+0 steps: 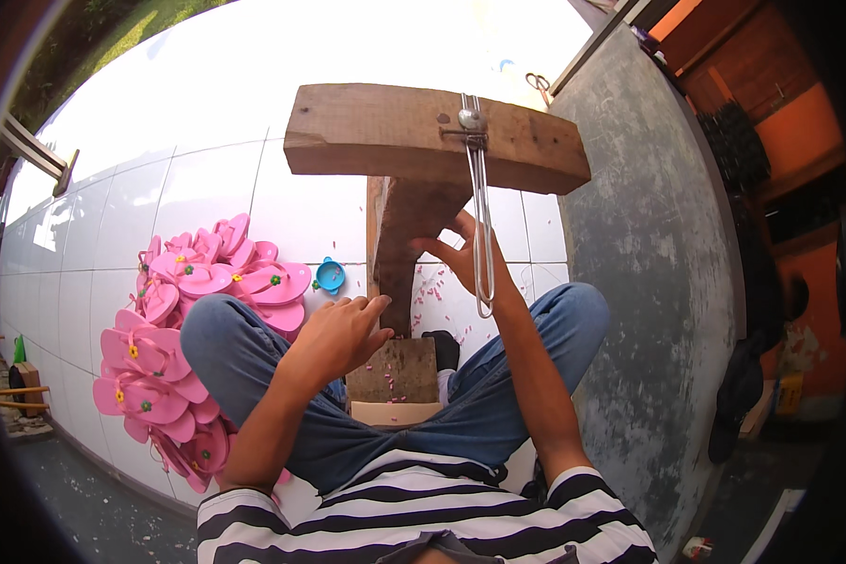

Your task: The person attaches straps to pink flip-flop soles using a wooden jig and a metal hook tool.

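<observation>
A T-shaped wooden stand has a thick crossbeam [367, 127] on top of an upright post [414, 216]. A long looped metal wire [482, 240] hangs from a nail on the crossbeam, down past my right wrist. My left hand [338, 331] is at the near left side of the post, fingers loosely bent, thumb apart, nothing visible in it. On the post's right side is my right hand [462, 258], thumb stretched toward the wood and fingers apart; some of its fingers are hidden. Small pink scraps lie on the wooden base [395, 362] between my legs.
Pink flip-flops [183, 282] with small flowers on the straps are heaped to my left. Beside the post sits a small blue bowl [330, 275] with bits inside. More pink scraps [430, 289] dot the white tiles. Scissors [538, 85] lie beyond the crossbeam, near a grey concrete ledge [639, 244].
</observation>
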Demonstrator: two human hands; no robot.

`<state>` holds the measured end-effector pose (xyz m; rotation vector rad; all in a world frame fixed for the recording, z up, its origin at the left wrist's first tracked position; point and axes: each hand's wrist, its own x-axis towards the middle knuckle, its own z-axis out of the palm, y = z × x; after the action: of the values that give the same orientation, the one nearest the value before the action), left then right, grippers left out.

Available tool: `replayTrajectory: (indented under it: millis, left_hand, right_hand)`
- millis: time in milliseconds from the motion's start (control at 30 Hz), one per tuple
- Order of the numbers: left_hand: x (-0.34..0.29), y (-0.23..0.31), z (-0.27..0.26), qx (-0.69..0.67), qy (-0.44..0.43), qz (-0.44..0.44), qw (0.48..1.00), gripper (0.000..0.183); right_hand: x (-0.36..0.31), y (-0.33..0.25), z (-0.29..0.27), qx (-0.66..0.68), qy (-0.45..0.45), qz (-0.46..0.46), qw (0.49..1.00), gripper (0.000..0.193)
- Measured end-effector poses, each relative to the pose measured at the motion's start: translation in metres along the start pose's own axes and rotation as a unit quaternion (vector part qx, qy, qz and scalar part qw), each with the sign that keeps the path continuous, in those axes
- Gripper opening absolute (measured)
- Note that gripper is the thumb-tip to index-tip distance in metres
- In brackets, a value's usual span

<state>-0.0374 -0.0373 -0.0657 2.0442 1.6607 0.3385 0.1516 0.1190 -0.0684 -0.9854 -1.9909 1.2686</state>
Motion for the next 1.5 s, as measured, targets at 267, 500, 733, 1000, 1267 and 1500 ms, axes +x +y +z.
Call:
replayTrajectory:
  millis: [267, 500, 733, 1000, 1267, 1500]
  left_hand:
    - [0.000, 0.009, 0.017, 0.036, -0.073, 0.009, 0.997, 0.045]
    - [-0.008, 0.025, 0.054, 0.057, -0.150, 0.092, 0.983, 0.048]
    - [-0.016, 0.031, 0.065, 0.074, -0.161, 0.106, 0.979, 0.045]
    - [-0.014, 0.021, 0.065, 0.086, -0.120, 0.095, 0.984, 0.043]
    - [-0.008, 0.024, 0.057, 0.072, -0.120, 0.097, 0.985, 0.042]
    - [-0.007, 0.024, 0.039, 0.053, -0.128, 0.059, 0.989, 0.044]
  right_hand:
    - [-0.006, 0.029, -0.002, -0.157, -0.038, -0.044, 0.986, 0.049]
    - [0.006, 0.072, 0.011, -0.363, -0.049, 0.024, 0.930, 0.015]
    - [0.016, 0.161, 0.032, -0.348, -0.065, 0.160, 0.921, 0.019]
    - [-0.065, 0.274, 0.088, -0.362, 0.046, 0.171, 0.915, 0.023]
    - [-0.082, 0.297, 0.111, -0.396, 0.066, 0.130, 0.907, 0.011]
    - [-0.053, 0.285, 0.097, -0.289, 0.096, 0.274, 0.912, 0.031]
